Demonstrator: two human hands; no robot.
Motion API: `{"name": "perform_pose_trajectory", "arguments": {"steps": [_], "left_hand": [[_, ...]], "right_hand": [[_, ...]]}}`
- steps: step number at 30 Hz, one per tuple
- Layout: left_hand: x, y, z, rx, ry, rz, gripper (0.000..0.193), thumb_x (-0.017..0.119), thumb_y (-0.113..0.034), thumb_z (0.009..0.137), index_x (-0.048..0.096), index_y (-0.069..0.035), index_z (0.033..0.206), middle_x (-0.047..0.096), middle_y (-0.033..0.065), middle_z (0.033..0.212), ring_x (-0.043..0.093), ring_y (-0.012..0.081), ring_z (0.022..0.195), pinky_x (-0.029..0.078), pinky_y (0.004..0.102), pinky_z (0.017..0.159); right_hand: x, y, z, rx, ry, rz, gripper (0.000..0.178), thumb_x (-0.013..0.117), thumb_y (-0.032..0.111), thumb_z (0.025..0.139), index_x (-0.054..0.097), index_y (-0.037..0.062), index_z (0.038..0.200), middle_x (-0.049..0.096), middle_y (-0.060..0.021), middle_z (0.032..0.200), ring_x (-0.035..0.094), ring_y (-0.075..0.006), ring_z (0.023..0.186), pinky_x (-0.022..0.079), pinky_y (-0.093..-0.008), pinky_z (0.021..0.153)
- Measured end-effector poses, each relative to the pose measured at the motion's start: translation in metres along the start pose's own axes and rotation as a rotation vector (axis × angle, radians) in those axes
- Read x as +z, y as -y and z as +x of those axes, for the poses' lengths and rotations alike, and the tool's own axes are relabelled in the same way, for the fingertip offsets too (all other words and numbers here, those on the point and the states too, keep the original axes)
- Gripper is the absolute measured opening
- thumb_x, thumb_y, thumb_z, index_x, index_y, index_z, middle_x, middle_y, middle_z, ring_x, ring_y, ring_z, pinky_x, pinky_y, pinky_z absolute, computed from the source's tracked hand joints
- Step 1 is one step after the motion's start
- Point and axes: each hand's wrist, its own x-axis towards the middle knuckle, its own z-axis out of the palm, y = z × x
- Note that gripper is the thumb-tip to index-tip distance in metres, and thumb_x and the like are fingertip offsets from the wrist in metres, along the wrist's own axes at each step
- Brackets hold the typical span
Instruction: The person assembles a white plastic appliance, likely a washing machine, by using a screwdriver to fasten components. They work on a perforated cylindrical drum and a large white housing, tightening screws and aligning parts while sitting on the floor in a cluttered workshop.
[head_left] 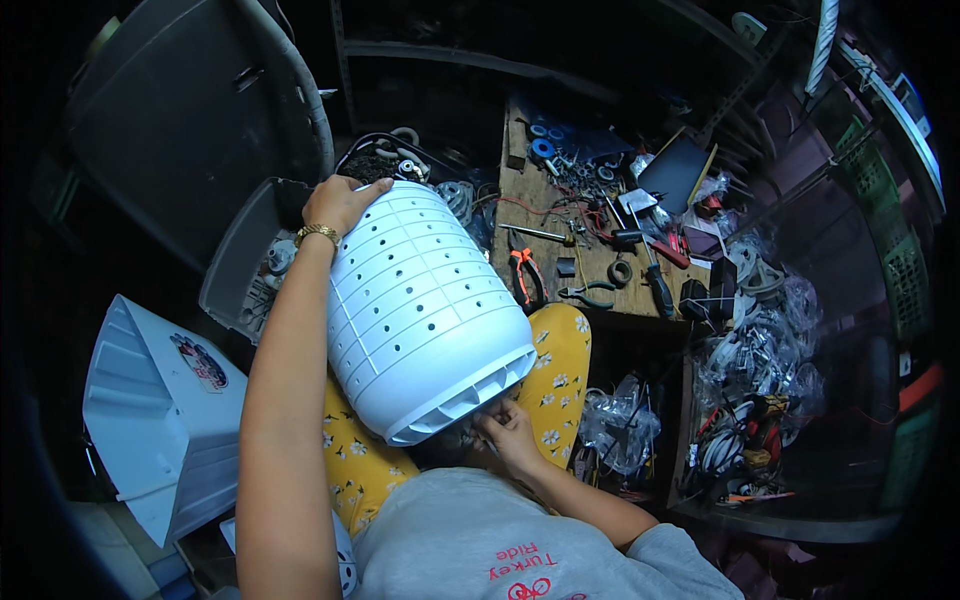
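A white plastic spin drum (425,310) with rows of small holes lies tilted across my lap, its ribbed end toward me. Over its far upper rim, my left hand (342,204) is closed around the edge, with the arm stretched along the drum's left side. Below the ribbed near end, my right hand (508,434) has its fingers pinched together. What those fingers hold, if anything, is hidden by the drum and shadow.
Right of the drum stands a low wooden board (515,212) bearing orange-handled pliers (525,272), a screwdriver (658,288), a tape roll (620,273) and loose hardware. A pale blue plastic housing (160,420) sits at left, near a grey bin (232,262). Plastic bags (622,428) lie lower right.
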Motion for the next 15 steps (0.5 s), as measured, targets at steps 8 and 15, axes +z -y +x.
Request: {"name": "perform_pose_trajectory", "arguments": {"steps": [8,15], "left_hand": [[0.001,0.005,0.007,0.153,-0.009,-0.028,0.065,0.064,-0.064,0.075,0.073,-0.001,0.088,0.068,0.0236,0.088,0.066,0.0395,0.084,0.05,0.0437,0.078],[0.001,0.004,0.007,0.067,-0.001,0.013,0.065,0.065,-0.063,0.075,0.073,-0.002,0.095,0.07,0.0206,0.094,0.067,0.0354,0.09,0.051,0.0417,0.081]], "right_hand": [[-0.025,0.007,-0.041,0.067,0.049,-0.096,0.016,0.063,0.013,0.091,0.054,0.0005,0.093,0.061,-0.0061,0.071,0.06,-0.0108,0.057,0.049,-0.0239,0.05],[-0.025,0.002,-0.019,-0.258,0.1,-0.519,0.014,0.063,0.009,0.09,0.055,-0.0005,0.096,0.062,-0.0052,0.077,0.06,-0.0101,0.07,0.048,-0.0232,0.059]]}}
